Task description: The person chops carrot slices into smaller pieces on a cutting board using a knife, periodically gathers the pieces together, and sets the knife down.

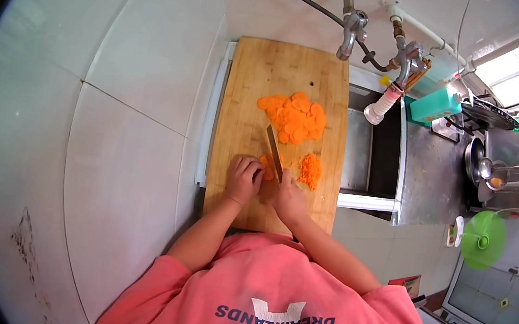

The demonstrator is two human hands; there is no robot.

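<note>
Toward the board's (252,69) near left corner, the left hand (245,178) curls onto carrot slices (267,166), likely steadying them for the knife (274,151) the right hand (289,201) grips.

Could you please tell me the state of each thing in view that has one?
Left hand: fingers curled, near the blade; grip unclear
Right hand: closed on the knife
Knife: held, blade over the board
Carrot slices: cut, loosely heaped
Carrot bits: finely cut, in a smaller pile
Board: lying flat
Taps: no flow visible
Fan: blades blurred, apparently spinning
</note>
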